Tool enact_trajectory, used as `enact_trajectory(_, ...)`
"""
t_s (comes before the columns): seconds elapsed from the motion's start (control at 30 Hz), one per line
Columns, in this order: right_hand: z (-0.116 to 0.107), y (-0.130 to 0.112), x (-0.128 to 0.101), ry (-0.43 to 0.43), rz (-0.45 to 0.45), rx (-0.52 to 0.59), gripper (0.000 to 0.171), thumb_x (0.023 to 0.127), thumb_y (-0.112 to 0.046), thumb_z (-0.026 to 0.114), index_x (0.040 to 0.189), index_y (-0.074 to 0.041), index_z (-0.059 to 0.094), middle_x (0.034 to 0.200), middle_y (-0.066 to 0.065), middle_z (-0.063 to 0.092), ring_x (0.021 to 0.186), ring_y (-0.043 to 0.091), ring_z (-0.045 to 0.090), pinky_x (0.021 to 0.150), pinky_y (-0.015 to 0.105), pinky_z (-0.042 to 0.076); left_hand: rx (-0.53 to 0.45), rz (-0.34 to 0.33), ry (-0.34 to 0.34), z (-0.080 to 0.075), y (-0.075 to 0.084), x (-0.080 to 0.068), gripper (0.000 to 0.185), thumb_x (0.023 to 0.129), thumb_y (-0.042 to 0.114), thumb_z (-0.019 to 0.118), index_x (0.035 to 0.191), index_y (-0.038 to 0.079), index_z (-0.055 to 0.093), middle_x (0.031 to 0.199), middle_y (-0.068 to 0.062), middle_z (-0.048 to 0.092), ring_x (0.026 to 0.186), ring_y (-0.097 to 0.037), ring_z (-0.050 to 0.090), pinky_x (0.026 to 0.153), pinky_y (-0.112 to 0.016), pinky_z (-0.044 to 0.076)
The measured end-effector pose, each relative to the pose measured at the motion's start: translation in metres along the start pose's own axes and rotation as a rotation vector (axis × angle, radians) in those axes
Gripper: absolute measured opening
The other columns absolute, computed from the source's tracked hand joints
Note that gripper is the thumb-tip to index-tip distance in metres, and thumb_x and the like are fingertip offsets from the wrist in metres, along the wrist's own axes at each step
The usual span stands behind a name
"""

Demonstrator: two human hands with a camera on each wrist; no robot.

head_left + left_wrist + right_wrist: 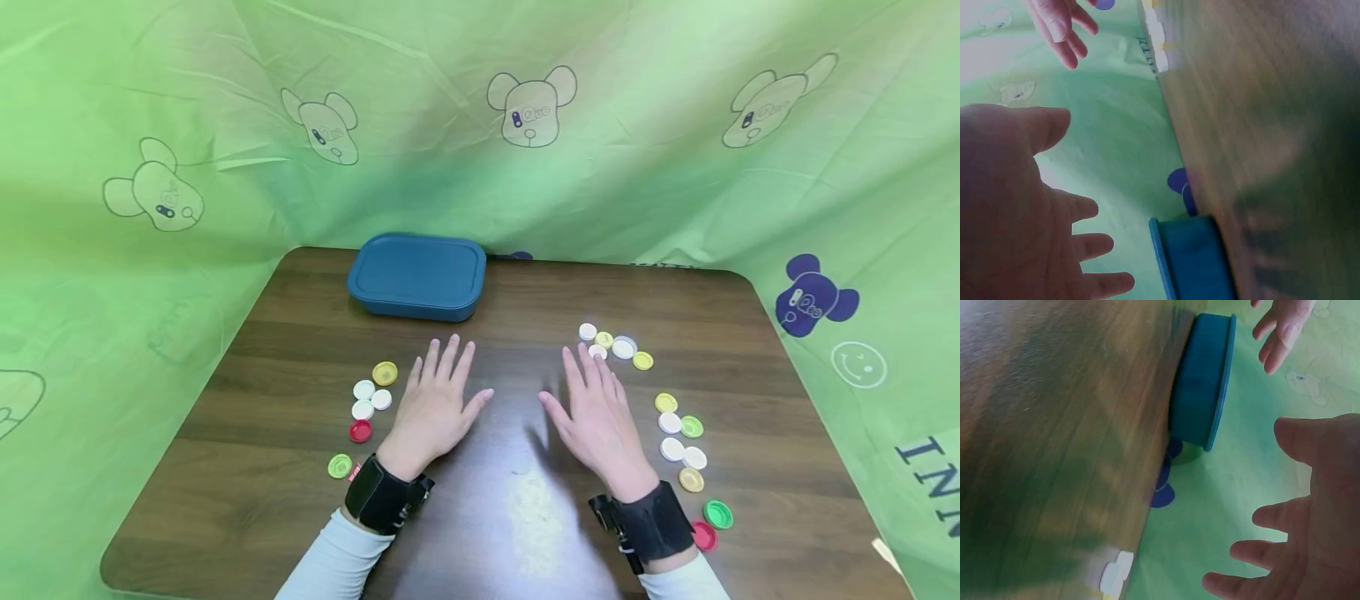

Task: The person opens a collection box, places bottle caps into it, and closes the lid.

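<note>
My left hand (432, 410) is held over the table with straight, slightly spread fingers and nothing in it. To its left lie a yellow cap (385, 373), several white caps (363, 390), a red cap (360, 431) and a green cap (340, 466). My right hand (602, 425) is likewise stretched out, palm down and holding nothing. Beyond its fingertips is a cluster of white and yellow caps (642, 361). Down its right side runs a row of white, yellow and green caps (692, 427). A red cap (705, 536) is partly hidden by my right wrist strap.
A blue lidded box (417, 275) stands at the table's back edge, left of centre. The brown wooden table (525, 542) is enclosed by a green printed cloth (420, 108) behind and at both sides. A small pink piece (354, 472) shows beside my left wrist strap.
</note>
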State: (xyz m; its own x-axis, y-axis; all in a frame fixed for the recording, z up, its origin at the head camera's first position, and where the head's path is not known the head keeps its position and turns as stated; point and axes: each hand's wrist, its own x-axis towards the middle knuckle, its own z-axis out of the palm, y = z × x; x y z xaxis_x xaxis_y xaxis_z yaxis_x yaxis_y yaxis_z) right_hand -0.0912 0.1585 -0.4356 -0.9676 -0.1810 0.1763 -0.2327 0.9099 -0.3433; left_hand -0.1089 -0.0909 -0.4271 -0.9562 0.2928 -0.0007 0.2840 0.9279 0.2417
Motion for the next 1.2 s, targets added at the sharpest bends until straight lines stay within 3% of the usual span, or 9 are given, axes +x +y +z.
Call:
enact_trajectory(0.27, -0.003, -0.010, 0.023, -0.015, 0.000, 0.085, 0.075, 0.101, -0.044, 0.057, 0.158, -0.003, 0.030, 0.162, 0.026, 0.027, 0.143, 0.048, 0.034, 0.112, 0.064, 0.032, 0.081, 0.006, 0.002, -0.022, -0.025, 0.012, 0.075, 0.104, 0.060, 0.037, 0.162, 0.013, 0.025, 0.166, -0.015, 0.026, 0.151, -0.043, 0.024, 0.117, -0.060, 0.027)
enact_trajectory(0.53, -0.003, -0.025, 0.056, -0.075, 0.009, 0.146, 0.076, 0.102, -0.046, 0.055, 0.159, -0.005, 0.028, 0.163, 0.023, 0.026, 0.142, 0.046, 0.037, 0.111, 0.060, 0.037, 0.056, -0.007, 0.063, -0.047, -0.056, 0.031, 0.070, 0.105, 0.055, 0.040, 0.156, 0.006, 0.038, 0.157, -0.019, 0.040, 0.143, -0.042, 0.039, 0.112, -0.058, 0.038)
enact_trajectory(0.77, 0.006, -0.033, 0.086, -0.112, 0.007, 0.232, 0.074, 0.102, -0.044, 0.055, 0.158, -0.004, 0.029, 0.160, 0.024, 0.030, 0.144, 0.042, 0.037, 0.114, 0.057, 0.035, 0.042, -0.036, 0.118, -0.065, -0.087, 0.056, 0.066, 0.106, 0.048, 0.045, 0.152, 0.001, 0.041, 0.155, -0.022, 0.041, 0.142, -0.042, 0.038, 0.110, -0.059, 0.039)
enact_trajectory(1.03, 0.018, -0.037, 0.124, -0.135, 0.077, 0.333, 0.071, 0.102, -0.042, 0.055, 0.158, -0.006, 0.030, 0.159, 0.021, 0.034, 0.142, 0.039, 0.040, 0.115, 0.054, 0.034, 0.022, -0.130, 0.131, -0.068, -0.137, 0.093, 0.060, 0.108, 0.040, 0.042, 0.149, -0.003, 0.042, 0.151, -0.026, 0.042, 0.139, -0.044, 0.037, 0.106, -0.060, 0.041)
enact_trajectory(1.2, 0.024, -0.041, 0.147, -0.139, 0.105, 0.377, 0.068, 0.102, -0.041, 0.054, 0.157, -0.008, 0.033, 0.158, 0.020, 0.036, 0.143, 0.038, 0.039, 0.116, 0.054, 0.033, -0.019, -0.190, 0.119, -0.064, -0.161, 0.107, 0.059, 0.107, 0.037, 0.043, 0.149, -0.005, 0.040, 0.150, -0.028, 0.040, 0.139, -0.045, 0.033, 0.107, -0.059, 0.039)
